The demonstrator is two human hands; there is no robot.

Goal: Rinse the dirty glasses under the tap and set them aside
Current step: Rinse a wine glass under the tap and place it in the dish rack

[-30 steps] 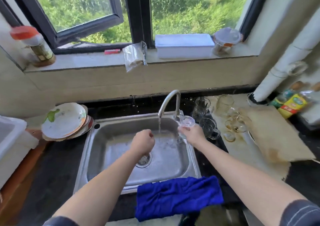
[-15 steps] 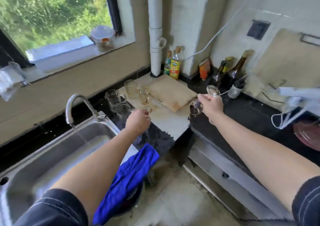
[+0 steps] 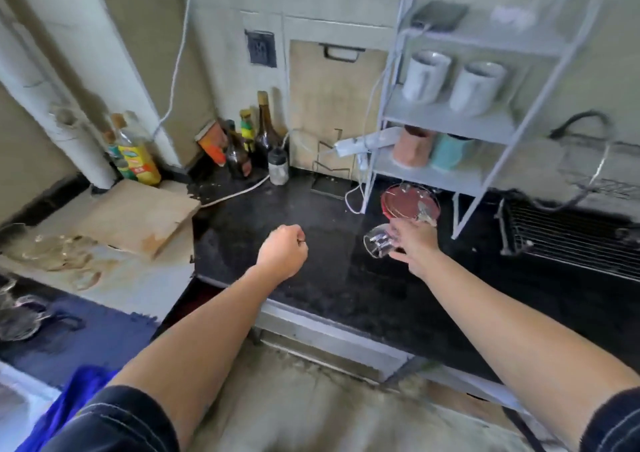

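Observation:
My right hand (image 3: 412, 242) grips a clear stemmed glass (image 3: 378, 243) tilted on its side, its bowl pointing left, just above the black counter (image 3: 329, 278) near the rack's foot. My left hand (image 3: 284, 252) is a closed fist with nothing in it, hovering over the counter to the left of the glass. Several dirty glasses (image 3: 59, 254) stand blurred on the pale worktop at the far left, with glass mugs (image 3: 19, 316) below them. The tap and sink are out of view.
A wooden board (image 3: 138, 214) lies left of the counter. Bottles (image 3: 249, 146) crowd the back corner. A white rack (image 3: 450, 119) holds mugs and cups; a red lid (image 3: 405, 200) sits under it. A wire grate (image 3: 571, 243) lies right. A blue cloth (image 3: 65, 406) hangs lower left.
The view has swung right, away from the sink. My right hand has carried the glass rightward and down to the black counter by the rack. My left fist has moved right too.

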